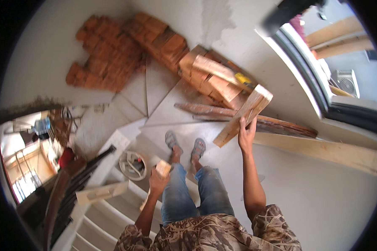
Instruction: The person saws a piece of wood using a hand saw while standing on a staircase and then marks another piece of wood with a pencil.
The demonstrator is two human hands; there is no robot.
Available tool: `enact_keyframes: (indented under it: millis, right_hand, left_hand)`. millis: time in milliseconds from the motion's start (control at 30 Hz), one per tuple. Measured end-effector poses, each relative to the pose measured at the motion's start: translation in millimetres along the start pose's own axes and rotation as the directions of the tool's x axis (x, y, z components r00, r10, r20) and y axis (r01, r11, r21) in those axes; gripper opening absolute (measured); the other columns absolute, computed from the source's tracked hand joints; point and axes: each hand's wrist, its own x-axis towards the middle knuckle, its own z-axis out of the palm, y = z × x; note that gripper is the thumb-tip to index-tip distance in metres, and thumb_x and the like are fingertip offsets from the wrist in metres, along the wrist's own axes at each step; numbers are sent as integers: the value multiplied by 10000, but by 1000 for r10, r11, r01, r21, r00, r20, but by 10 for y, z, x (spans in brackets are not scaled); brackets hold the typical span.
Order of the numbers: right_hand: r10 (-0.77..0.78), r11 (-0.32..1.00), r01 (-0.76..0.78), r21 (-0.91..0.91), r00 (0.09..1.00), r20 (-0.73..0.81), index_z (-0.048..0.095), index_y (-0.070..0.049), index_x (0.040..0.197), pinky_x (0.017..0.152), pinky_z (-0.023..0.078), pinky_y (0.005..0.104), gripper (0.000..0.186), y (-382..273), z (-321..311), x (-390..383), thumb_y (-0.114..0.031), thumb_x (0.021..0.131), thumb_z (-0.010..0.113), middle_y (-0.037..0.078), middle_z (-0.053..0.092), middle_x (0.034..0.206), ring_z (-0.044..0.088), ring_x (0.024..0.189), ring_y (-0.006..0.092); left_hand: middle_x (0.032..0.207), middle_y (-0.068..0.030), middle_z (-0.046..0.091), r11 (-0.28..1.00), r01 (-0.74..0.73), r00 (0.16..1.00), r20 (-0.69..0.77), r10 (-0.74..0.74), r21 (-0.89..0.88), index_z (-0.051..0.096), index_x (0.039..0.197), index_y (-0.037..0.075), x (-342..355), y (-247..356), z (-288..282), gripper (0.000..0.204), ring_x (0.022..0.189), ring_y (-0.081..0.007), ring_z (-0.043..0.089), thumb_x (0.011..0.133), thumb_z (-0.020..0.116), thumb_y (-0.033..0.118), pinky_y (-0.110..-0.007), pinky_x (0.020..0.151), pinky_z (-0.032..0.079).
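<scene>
1 pale wooden plank is held raised over the stair landing, gripped near its middle by the right hand with fingers wrapped around it, while a small wood block is clasped in the left hand; stacked planks appear unmoved, and left fingertips are hidden.

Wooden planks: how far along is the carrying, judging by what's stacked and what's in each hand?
Already down: a pile of planks lies beside the red bricks. In hand: the right hand grips a pale plank raised on a slant; the left hand holds a small wood piece. Left: a long board by the wall and a plank on the stairs.
</scene>
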Motion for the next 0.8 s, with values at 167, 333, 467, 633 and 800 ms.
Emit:
enact_keyframes:
  millis: [167,333,467,633,800]
  right_hand:
    - [18,999,-19,-40,999,-26,533,2,1281,954,459,373,393,-132,-610,-268,-134,934,658,134,622,1143,588,1078,234]
    - [-143,967,121,-224,986,-84,595,13,1231,934,483,368,435,-226,-747,-462,-78,820,703,160,648,1117,627,1039,266]
    - [-214,947,185,-263,973,-85,584,-10,1262,933,489,393,484,-851,-713,-302,-106,806,717,199,640,1115,631,1047,339]
    - [-274,944,260,-204,961,-42,606,-63,1248,909,503,458,468,-1228,-516,2,-226,824,720,224,653,1125,632,1047,408]
    - [-145,971,161,-177,985,99,588,-60,1238,887,499,462,495,-1400,-427,38,-343,861,740,235,659,1105,631,1038,416]
  left_hand:
    - [1175,-277,605,995,-100,992,-74,100,-3,420,1311,-34,-262,-166,-426,818,1117,-463,598,725,850,340,-500,926,495]
    - [1373,-301,487,960,-150,977,-113,181,237,264,1471,-104,-229,-634,-695,1045,1275,-437,499,727,851,337,-461,1064,441]
    - [1422,-296,447,934,-293,925,-308,223,-203,196,1502,-113,-354,95,-1733,1092,1298,-402,491,699,861,213,-441,1098,404]
    - [1110,-138,579,886,-421,837,-459,296,-195,296,1466,-73,-714,1209,-3374,844,1053,-248,570,812,789,129,-387,963,467]
    - [1074,-92,573,708,-671,601,-719,348,-219,480,1306,7,-1668,2515,-4533,548,978,-206,571,856,755,157,-362,956,478]
